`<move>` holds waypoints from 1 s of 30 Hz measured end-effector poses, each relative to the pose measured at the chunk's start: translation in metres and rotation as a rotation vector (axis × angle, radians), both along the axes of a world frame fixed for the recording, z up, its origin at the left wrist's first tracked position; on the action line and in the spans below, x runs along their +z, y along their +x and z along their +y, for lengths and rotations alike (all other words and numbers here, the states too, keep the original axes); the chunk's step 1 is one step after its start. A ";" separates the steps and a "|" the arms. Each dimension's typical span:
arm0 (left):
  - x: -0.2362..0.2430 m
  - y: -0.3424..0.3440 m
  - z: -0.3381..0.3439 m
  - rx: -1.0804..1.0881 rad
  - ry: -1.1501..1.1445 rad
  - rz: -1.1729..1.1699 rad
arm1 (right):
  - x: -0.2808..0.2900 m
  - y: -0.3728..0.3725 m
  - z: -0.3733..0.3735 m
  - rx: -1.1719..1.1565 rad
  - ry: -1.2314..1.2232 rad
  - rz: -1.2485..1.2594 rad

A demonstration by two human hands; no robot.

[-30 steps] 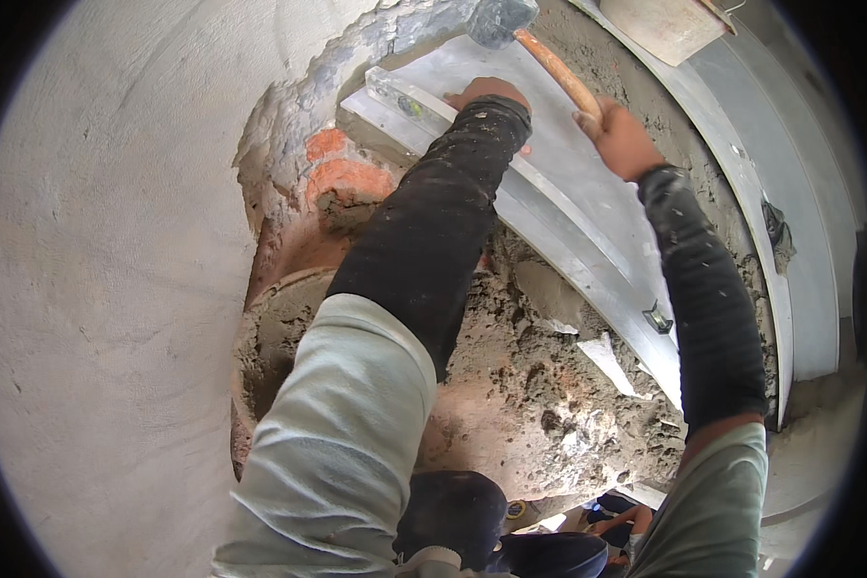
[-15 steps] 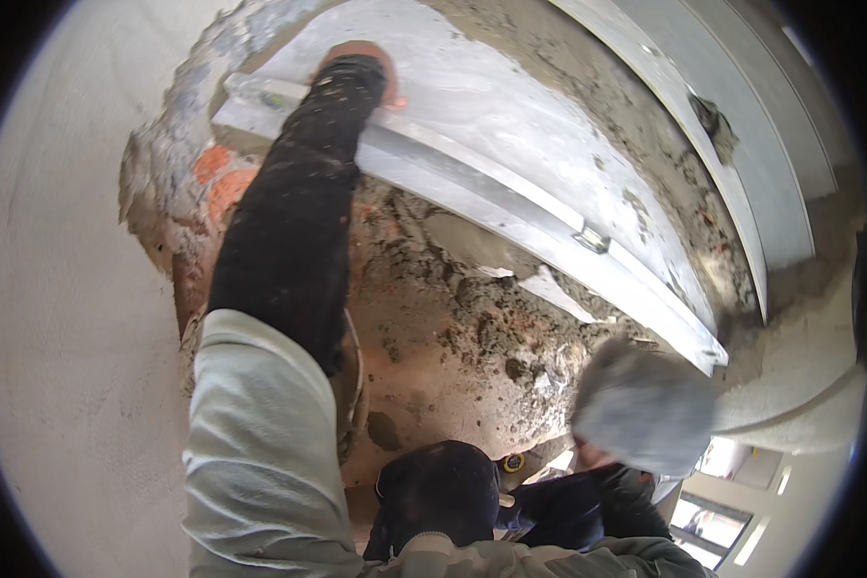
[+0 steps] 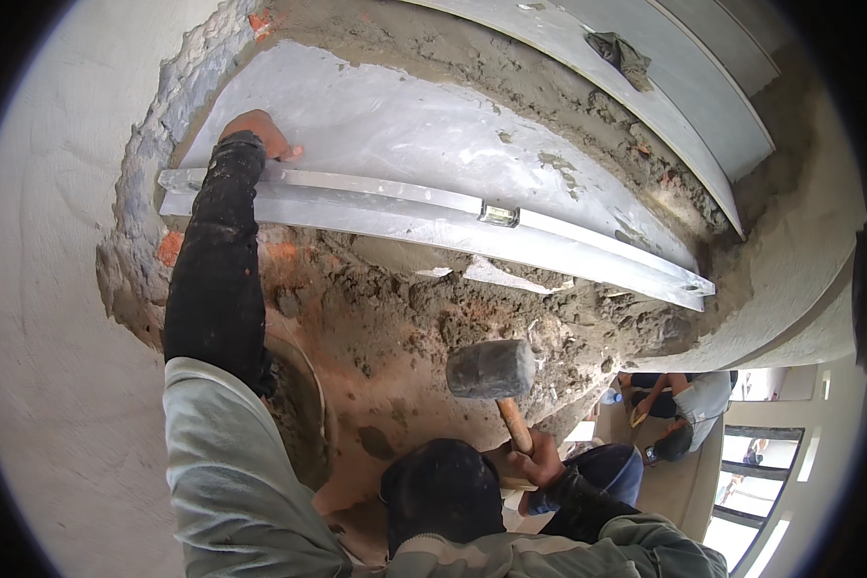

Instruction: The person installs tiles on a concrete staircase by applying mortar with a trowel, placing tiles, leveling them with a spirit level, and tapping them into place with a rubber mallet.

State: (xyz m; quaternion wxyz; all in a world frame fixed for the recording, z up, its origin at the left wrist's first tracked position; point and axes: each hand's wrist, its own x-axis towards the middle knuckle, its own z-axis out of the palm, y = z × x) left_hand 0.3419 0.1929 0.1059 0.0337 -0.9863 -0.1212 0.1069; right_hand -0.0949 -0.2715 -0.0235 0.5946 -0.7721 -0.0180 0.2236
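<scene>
My left hand [image 3: 255, 135] lies on a pale stone slab [image 3: 405, 125], just beyond a long metal spirit level [image 3: 376, 190] with a vial near its middle; its fingers show partly, apart. Below the level, my right hand [image 3: 539, 458] grips the wooden handle of a rubber mallet [image 3: 489, 366], its dark head raised over rough mortar [image 3: 424, 299]. The slab is set in mortar beside a broken wall edge [image 3: 130, 260] with exposed orange brick.
Curved steps [image 3: 694, 116] rise at upper right, a dark rag [image 3: 618, 58] on one. A plastered wall [image 3: 58, 289] fills the left. A bucket of mortar [image 3: 299, 414] is beside my knee. A co-worker [image 3: 694, 405] bends over at lower right, near windows [image 3: 751, 453].
The view has swung, bringing the level nearer horizontal and the co-worker into fuller sight. My right hand and mallet have come down from above the slab to near my knee. My left hand stays on the slab.
</scene>
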 end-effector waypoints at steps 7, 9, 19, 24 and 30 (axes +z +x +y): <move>0.007 -0.007 0.011 -0.012 -0.080 -0.002 | 0.123 0.142 0.044 -0.068 -0.024 -0.462; 0.001 -0.007 0.017 0.062 -0.084 0.019 | 0.168 0.204 0.076 -0.070 -0.089 -0.624; 0.005 -0.017 -0.002 0.131 -0.202 -0.036 | 0.151 0.474 0.286 0.291 -0.475 -1.054; 0.003 -0.019 0.005 0.124 -0.210 0.011 | 0.140 0.509 0.317 0.269 -0.433 -1.068; 0.009 -0.021 -0.001 0.122 -0.151 0.028 | 0.156 0.498 0.312 0.240 -0.244 -1.070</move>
